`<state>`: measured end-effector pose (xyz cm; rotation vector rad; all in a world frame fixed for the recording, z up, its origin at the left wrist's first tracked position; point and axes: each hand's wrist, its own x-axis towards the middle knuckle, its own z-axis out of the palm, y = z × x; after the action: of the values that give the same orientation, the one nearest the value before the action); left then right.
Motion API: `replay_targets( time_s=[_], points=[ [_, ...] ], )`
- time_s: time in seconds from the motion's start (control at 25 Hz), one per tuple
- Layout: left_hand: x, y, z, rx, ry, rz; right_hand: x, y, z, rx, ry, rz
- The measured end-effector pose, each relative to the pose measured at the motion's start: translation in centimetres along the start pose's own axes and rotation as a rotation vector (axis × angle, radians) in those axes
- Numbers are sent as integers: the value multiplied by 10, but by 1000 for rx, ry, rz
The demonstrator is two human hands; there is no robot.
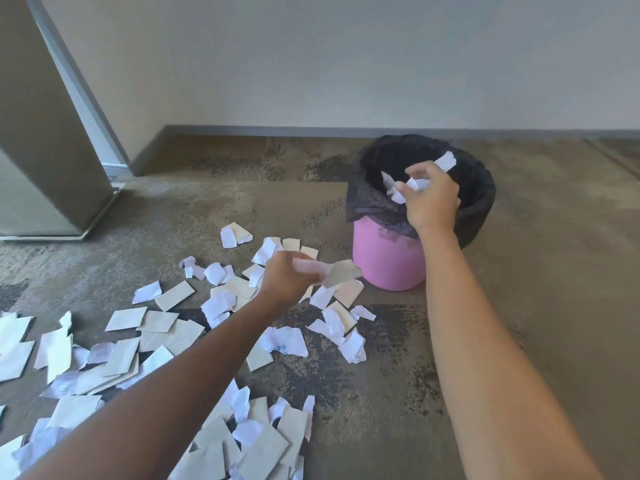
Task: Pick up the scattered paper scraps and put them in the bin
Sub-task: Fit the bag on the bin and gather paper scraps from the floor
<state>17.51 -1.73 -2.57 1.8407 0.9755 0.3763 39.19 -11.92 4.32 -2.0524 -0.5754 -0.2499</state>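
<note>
Paper scraps [180,332] light, floppy; pinch by edges. Right hand [431,199] grips white scraps over bin [388,258]; left hand [289,277] clutches a tan scrap [341,271] beside it.

Pink bin [388,261] mouth faces up, black liner [367,202] draped over the rim; the right hand [431,199] with white scraps [419,183] occupies its near-centre. Bare carpet [519,271] lies right of the bin. Left, scattered paper scraps [173,327] cover the floor, apparently reaching the bin's foot.
</note>
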Motion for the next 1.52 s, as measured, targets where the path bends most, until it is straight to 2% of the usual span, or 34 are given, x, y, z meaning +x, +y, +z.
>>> replay_targets(
  time_s=[0.12,0.28,0.4,0.56,0.68,0.84,1.0,1.12,1.24,1.32,1.44,1.52],
  points=[
    [10,59,-4,-116,100,119,-4,-1,2,-78,49,23],
    [28,133,2,-186,210,216,-1,1,-3,312,239,79],
    [43,175,17,-180,223,280,8,4,-7,356,245,120],
    [71,206,49,-155,146,214,18,4,-14,571,324,397],
    [79,210,70,-31,76,147,23,0,-23,755,421,575],
    [80,194,71,-113,-13,150,23,-6,-27,789,492,596],
    [80,164,52,-113,183,255,14,-4,-24,749,501,566],
    [75,125,39,-82,262,246,2,-15,-14,648,480,364],
    [67,70,29,1,192,126,-23,-33,5,569,386,3],
    [55,29,23,142,119,85,-45,-36,22,529,235,-173],
    [32,-35,19,376,-37,9,-81,-15,55,391,-77,-267],
    [16,-73,21,601,-133,-55,-101,14,80,239,-342,-213]
  ],
)
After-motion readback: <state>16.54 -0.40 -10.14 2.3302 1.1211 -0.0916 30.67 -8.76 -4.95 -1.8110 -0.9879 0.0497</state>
